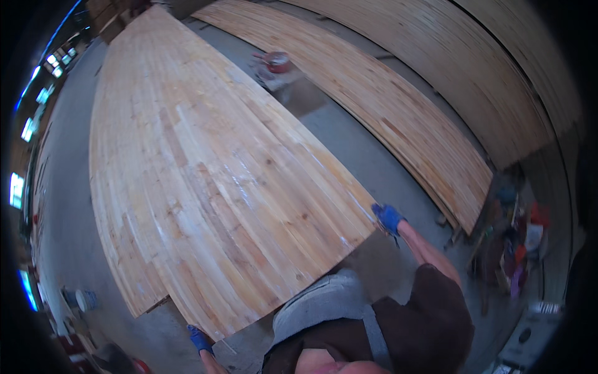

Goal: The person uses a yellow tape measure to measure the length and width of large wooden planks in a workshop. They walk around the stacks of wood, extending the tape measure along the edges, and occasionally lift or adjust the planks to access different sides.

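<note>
A long, pale laminated wood panel (237, 181), made of many narrow strips, stretches from my body to the far end of the view. Whitish wet-looking streaks mark its surface. At its near right corner, my right hand (389, 218) in a blue glove is closed on the edge. My left hand (199, 340), gloved in blue too, grips the near left corner; its fingers are partly hidden by the board. Along the left, a stepped wooden end (146, 298) sticks out beside the panel; I cannot tell whether it is a separate board beneath.
Another stack of wood panels (398, 118) lies to the right, with larger boards (473, 81) beyond. A red bucket (277, 61) stands in the gap between. Mixed clutter (514, 243) sits at the right, and a pale bucket (86, 300) at the lower left on the grey floor (62, 187).
</note>
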A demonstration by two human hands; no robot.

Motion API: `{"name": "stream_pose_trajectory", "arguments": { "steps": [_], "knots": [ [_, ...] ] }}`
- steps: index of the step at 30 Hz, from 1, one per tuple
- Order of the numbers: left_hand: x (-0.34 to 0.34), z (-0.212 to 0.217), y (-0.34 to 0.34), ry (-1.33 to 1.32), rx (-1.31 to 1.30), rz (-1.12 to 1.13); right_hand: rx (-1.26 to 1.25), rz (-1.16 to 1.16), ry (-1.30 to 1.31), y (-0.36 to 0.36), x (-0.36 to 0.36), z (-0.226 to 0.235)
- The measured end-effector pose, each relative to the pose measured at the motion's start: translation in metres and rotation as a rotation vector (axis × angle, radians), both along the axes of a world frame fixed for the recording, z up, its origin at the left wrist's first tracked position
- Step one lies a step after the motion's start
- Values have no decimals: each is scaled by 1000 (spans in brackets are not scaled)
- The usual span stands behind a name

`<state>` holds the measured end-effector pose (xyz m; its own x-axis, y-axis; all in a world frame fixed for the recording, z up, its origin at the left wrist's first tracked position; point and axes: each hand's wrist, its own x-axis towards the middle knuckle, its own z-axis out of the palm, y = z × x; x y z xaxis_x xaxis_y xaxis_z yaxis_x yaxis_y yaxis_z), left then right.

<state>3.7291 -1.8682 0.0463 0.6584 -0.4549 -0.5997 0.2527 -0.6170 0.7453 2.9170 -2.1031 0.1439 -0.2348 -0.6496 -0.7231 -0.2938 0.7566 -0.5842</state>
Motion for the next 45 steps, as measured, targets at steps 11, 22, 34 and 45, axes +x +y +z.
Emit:
{"name": "stream_pose_trajectory", "arguments": {
  "steps": [11, 22, 34, 45],
  "knots": [
    [-14, 13, -6, 15, 32, -31, 27, -11, 70, -9, -4, 18],
    [9, -13, 3, 181, 37, -49, -32, -24, 69, -10, 3, 34],
    [-12, -10, 17, 336, -127, 87, 82, 54, 158, -23, -4, 49],
    [-9, 60, 2, 65, 91, -49, 151, 113, 170, -37, -13, 31]
  ]
}}
